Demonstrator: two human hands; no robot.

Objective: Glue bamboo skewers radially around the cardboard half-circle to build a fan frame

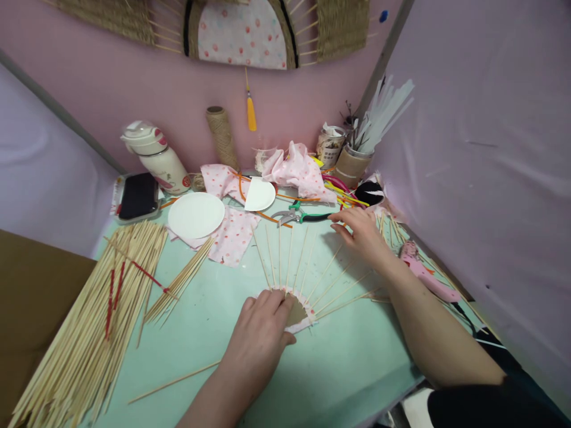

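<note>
My left hand (263, 324) lies over the left part of a half-round piece (300, 310) with a brown middle and a pink-and-white cloth edge, fingers spread on it. Thin wooden sticks (307, 255) fan out from its curved edge. Above the right side of the fan, my right hand (359, 235) reaches over the black handle of the pruning shears (312, 217), thumb and fingers apart. Whether its fingertips touch the handle is hard to tell. The shears have green parts, and their blades point left.
A large pile of sticks (84, 333) covers the left side, with a smaller bundle (181, 282) beside it. White discs (196, 215), dotted cloth (234, 235), a bottle (156, 157) and twine (222, 137) stand or lie behind. At right rests a pink glue gun (428, 276).
</note>
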